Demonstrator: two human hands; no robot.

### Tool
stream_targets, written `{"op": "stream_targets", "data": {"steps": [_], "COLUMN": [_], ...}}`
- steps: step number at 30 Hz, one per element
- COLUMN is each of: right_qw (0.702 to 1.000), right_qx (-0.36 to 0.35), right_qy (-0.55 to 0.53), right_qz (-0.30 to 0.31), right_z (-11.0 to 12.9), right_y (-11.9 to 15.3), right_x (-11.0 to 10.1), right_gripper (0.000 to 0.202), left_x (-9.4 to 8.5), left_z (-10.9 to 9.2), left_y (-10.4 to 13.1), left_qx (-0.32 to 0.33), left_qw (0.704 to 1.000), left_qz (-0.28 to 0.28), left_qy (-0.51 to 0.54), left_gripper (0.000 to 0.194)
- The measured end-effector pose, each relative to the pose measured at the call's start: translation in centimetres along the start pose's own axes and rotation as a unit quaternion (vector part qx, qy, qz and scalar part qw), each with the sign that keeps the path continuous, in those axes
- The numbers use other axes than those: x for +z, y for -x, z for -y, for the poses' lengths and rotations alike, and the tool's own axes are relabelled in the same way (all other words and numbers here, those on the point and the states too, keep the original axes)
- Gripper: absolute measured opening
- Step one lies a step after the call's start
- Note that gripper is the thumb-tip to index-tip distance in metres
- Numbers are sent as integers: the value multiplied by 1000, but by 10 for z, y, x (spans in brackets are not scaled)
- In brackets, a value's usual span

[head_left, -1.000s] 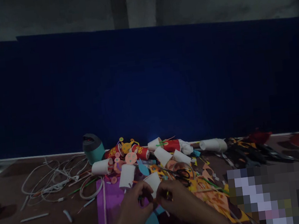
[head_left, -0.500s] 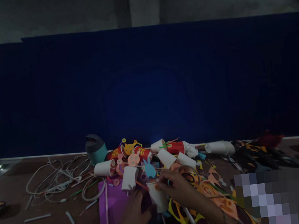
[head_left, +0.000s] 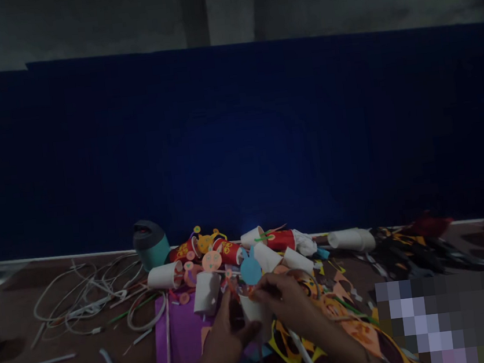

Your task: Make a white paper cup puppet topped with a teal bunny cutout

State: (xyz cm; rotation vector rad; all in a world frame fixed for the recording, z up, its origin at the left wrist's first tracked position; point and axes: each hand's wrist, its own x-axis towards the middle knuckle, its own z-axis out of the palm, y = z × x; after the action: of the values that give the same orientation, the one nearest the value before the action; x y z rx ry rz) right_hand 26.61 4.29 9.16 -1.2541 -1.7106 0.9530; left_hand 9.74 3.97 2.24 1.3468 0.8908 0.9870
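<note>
A white paper cup (head_left: 259, 319) stands between my hands near the front of the table. My left hand (head_left: 224, 332) is at its left side, with the thumb across the cup wall and the fingers beside the rim. A thin orange-pink strip (head_left: 232, 290) shows by those fingertips. At the right of the rim, my right hand (head_left: 288, 298) pinches a small orange piece (head_left: 251, 290), partly hidden by its fingers. Just above the cup's mouth appears a blue rabbit-shaped paper cutout (head_left: 251, 268); what supports it is hidden.
White cups (head_left: 206, 293), red cups (head_left: 228, 251) and paper figures crowd the back. A teal bottle (head_left: 151, 247) and tangled white cable (head_left: 89, 295) lie left. A purple sheet (head_left: 181, 334) is beneath my left hand; a marker (head_left: 304, 356) and yellow scraps (head_left: 287, 351) lie right.
My left hand has moved up and right, its thumb now over the cup wall. The blue cutout has shifted right and up and looks more upright. My right hand stays at the rim.
</note>
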Motion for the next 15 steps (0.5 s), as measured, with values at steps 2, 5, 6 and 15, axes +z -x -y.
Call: {"op": "stream_targets", "data": {"steps": [2, 5, 6, 15], "right_qw": [1000, 1000, 999, 998], "right_qx": [19, 17, 13, 1], "right_qy": [-7, -18, -22, -1], "right_qz": [-3, -15, -24, -61], "right_z": [-3, -8, -9, -8], "right_y": [-2, -5, -6, -5], "right_x": [0, 0, 0, -6], "right_gripper": [14, 15, 16, 16], "left_x": [-2, -5, -6, -8], "left_z": [5, 8, 7, -9], "left_y": [0, -1, -2, 1], "left_qx": [-26, -28, -13, -2], "left_qw": [999, 998, 998, 964], "left_qz": [-12, -30, -36, -87], "left_qy": [-27, -51, -52, -250], "left_gripper": [92, 94, 95, 35]}}
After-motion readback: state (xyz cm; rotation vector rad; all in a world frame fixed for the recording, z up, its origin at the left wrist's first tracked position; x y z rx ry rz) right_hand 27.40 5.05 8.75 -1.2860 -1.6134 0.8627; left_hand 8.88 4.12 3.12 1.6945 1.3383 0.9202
